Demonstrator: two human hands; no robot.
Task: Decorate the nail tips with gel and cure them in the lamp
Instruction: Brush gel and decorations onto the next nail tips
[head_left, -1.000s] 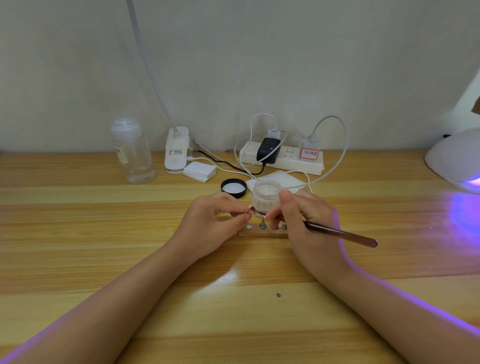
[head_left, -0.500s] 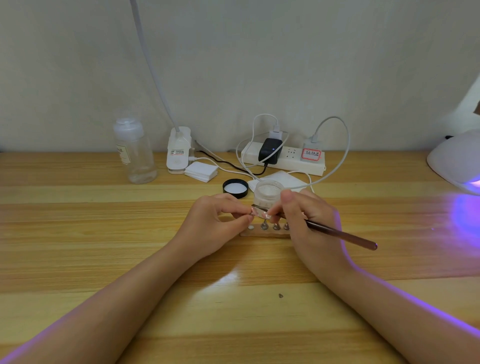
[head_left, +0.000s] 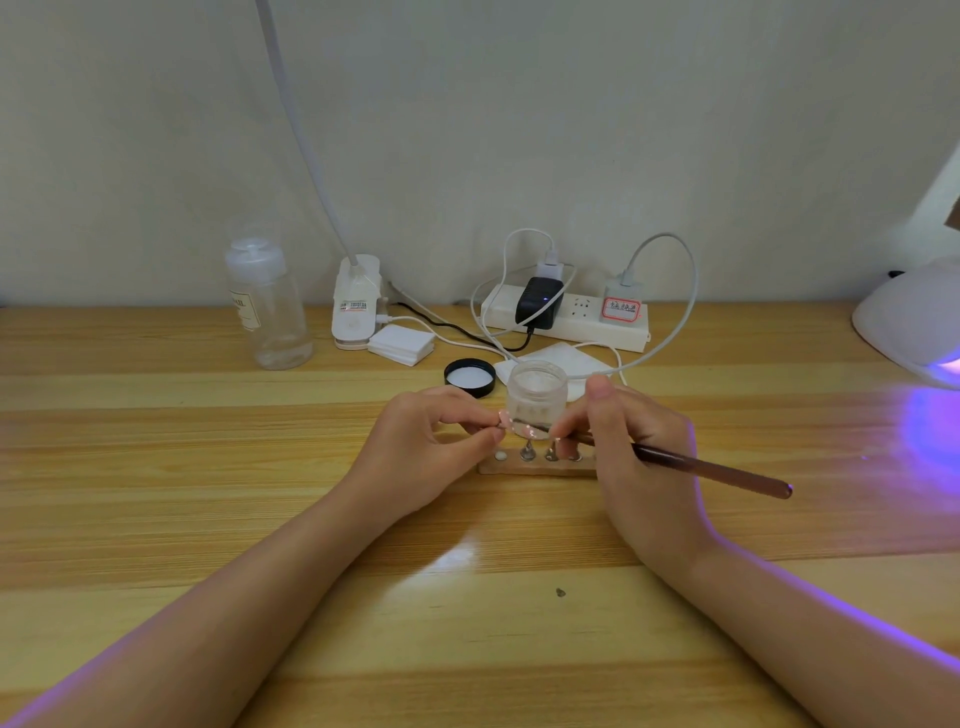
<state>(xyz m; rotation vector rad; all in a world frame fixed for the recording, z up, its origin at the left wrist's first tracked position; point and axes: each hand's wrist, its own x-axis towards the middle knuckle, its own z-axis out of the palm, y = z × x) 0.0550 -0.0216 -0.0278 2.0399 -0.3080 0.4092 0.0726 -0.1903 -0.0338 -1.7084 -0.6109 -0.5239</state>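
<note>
My left hand (head_left: 431, 447) pinches a small pink nail tip (head_left: 503, 419) just above a wooden holder strip (head_left: 535, 466) that carries several metal pegs. My right hand (head_left: 639, 457) grips a brown nail brush (head_left: 711, 468), whose front end points left toward the nail tip; the bristles are hidden behind my fingers. An open clear gel jar (head_left: 535, 397) stands right behind the holder. Its black lid (head_left: 470, 377) lies upside down to the left. The white curing lamp (head_left: 914, 325) sits at the right edge and casts purple light on the table.
At the back of the wooden table (head_left: 156, 467) stand a clear bottle (head_left: 267, 306), a white clip lamp base (head_left: 356, 306), a stack of white pads (head_left: 402, 344), a white tissue (head_left: 569, 361) and a power strip (head_left: 566, 314) with plugs and looping cables.
Both hands stay at the holder. The brush tip and my right fingers have shifted slightly down and right at the nail tip; the view has shifted a little.
</note>
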